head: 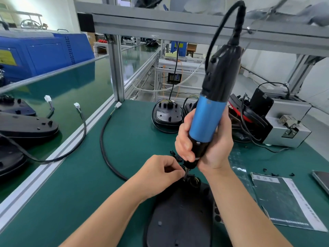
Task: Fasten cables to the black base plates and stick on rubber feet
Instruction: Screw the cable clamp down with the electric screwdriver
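A black oval base plate [178, 216] lies on the green mat close in front of me. My right hand [206, 147] grips a blue and black electric screwdriver [211, 107], held nearly upright with its bit down at the plate's far end. My left hand [160, 173] pinches something small right beside the bit; what it holds is hidden by the fingers. A black cable [103, 145] with a white connector curves from the plate toward the back left. A strip of black rubber feet [217, 213] peeks out by the plate's right edge.
Another base plate with wires [167, 113] sits at the back centre. Several more plates [26, 125] lie on the left conveyor beyond an aluminium rail [53, 161]. A grey screw feeder [284, 125] stands at the right. A printed bag [284, 200] and small black clips [277, 174] lie on the right.
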The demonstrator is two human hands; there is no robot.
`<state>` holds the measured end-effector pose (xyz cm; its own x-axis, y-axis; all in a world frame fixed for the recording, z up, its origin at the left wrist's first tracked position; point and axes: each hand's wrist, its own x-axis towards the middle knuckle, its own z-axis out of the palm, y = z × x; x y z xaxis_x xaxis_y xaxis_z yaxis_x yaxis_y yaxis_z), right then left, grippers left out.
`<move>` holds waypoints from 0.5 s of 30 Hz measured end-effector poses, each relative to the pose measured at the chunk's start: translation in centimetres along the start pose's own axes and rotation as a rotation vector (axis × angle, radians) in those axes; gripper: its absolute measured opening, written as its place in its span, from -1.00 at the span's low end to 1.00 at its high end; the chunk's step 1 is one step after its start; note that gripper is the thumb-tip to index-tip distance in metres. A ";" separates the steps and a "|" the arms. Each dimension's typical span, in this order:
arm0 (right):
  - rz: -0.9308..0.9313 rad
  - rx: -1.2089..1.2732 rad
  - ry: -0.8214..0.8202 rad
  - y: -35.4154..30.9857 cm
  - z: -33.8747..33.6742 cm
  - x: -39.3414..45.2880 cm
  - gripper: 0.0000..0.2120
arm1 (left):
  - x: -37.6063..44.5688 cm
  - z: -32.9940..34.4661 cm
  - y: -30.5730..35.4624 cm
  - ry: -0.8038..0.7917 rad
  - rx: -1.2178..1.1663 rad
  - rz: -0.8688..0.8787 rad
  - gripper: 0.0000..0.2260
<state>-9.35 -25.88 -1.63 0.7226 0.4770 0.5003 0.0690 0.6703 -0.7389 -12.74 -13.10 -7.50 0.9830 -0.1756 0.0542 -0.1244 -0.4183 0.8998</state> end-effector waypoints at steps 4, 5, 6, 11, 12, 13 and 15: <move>-0.034 -0.065 0.018 0.2 0.1 -0.1 -0.31 | -0.2 0.1 -0.2 0.025 0.022 0.034 -0.85; -0.057 -0.089 0.036 0.1 0.2 -0.2 -0.29 | -0.2 0.2 -0.3 0.027 0.016 0.031 -0.86; -0.084 -0.098 0.051 -0.2 0.3 -0.1 -0.28 | -0.3 0.2 -0.4 0.030 0.011 0.029 -0.86; -0.261 -0.122 0.241 -3.7 0.3 0.2 -0.31 | -0.1 0.0 -0.3 0.041 0.074 0.031 -0.84; -0.281 -0.191 0.343 -4.8 -0.2 0.0 -0.35 | -0.2 0.0 -0.4 0.044 0.081 0.032 -0.84; -0.285 -0.265 0.455 -5.7 -1.0 -0.5 -0.38 | -0.3 0.0 -0.3 0.047 0.086 0.030 -0.84; -0.252 -0.398 0.660 -7.3 -2.8 -1.9 -0.39 | -0.4 -0.2 -0.3 0.051 0.105 0.032 -0.85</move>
<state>-9.26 -33.26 1.52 0.9009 -0.1790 0.3954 0.4338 0.4013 -0.8067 -13.05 -12.72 -7.69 0.9836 -0.1457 0.1067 -0.1666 -0.5045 0.8472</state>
